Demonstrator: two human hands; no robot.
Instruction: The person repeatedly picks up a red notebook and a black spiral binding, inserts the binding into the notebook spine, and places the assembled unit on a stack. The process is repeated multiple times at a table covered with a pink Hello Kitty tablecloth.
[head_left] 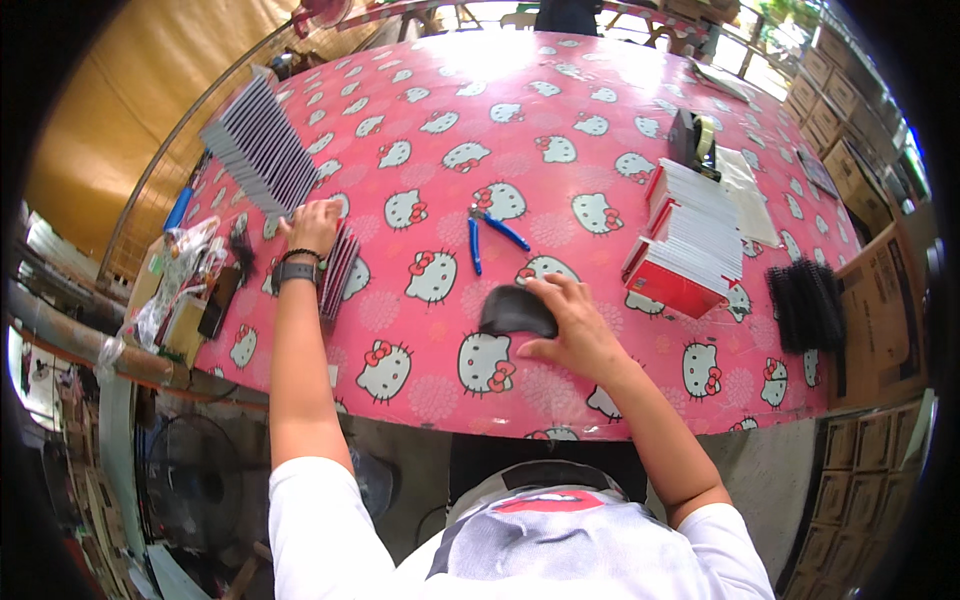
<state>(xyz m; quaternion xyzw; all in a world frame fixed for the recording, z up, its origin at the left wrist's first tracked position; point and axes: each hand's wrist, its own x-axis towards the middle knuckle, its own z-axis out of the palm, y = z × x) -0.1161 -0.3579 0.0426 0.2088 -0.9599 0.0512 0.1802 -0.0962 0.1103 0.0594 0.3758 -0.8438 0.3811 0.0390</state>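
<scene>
My left hand point(312, 226), with a dark watch and a beaded band at the wrist, reaches to the near end of a tall leaning stack of thin grey-edged packs point(262, 140). Its fingers are bent at the top of a shorter row of flat dark-edged packs point(340, 270); what they pinch is hidden. My right hand point(578, 325) grips the right side of a smooth, rounded black object point(518, 310), thumb and fingers on either side of it. Beyond it, blue-handled cutters point(490, 232) lie with handles spread on the pink patterned table cover point(540, 385).
Red-and-white flat packs point(685, 245) stand in a row on the right, before a black tape dispenser point(692, 140). Black bristly pieces point(805, 305) lie next to a cardboard box point(882, 320). Clear plastic bags and small items point(190, 275) crowd the left edge.
</scene>
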